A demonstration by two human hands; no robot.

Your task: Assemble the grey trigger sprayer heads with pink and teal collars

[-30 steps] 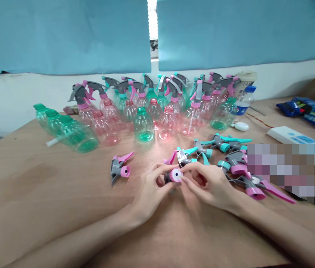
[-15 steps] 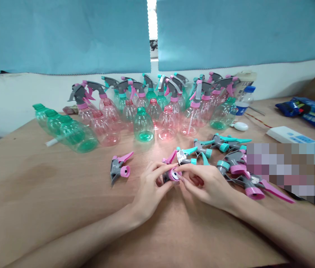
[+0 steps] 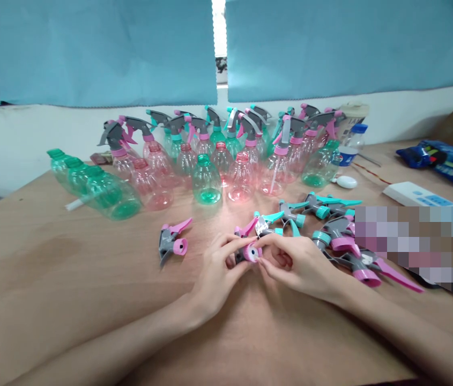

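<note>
Over the middle of the table, my left hand (image 3: 215,281) grips a grey-and-pink trigger spray head (image 3: 252,253) between thumb and fingers. Its pink collar faces me, showing a white ring with a dark centre hole. My right hand (image 3: 296,262) pinches the collar's right rim with thumb and forefinger, its other fingers curled. My left fingers partly hide the grey body. Just behind my hands lies a spray head with a turquoise trigger (image 3: 266,225). Off to the left rests another pink-and-grey spray head (image 3: 170,244).
Several loose spray heads (image 3: 320,241) lie right of my hands. Behind stand rows of pink and green bottles, some open like the green bottle (image 3: 207,182), others topped with spray heads. Green bottles (image 3: 109,195) lie at left. A white power strip (image 3: 417,194) sits at right.
The pink collar has turned slightly, so its white inner ring shows more fully. My right fingertips have shifted a little on its rim. Everything else stays in place.
</note>
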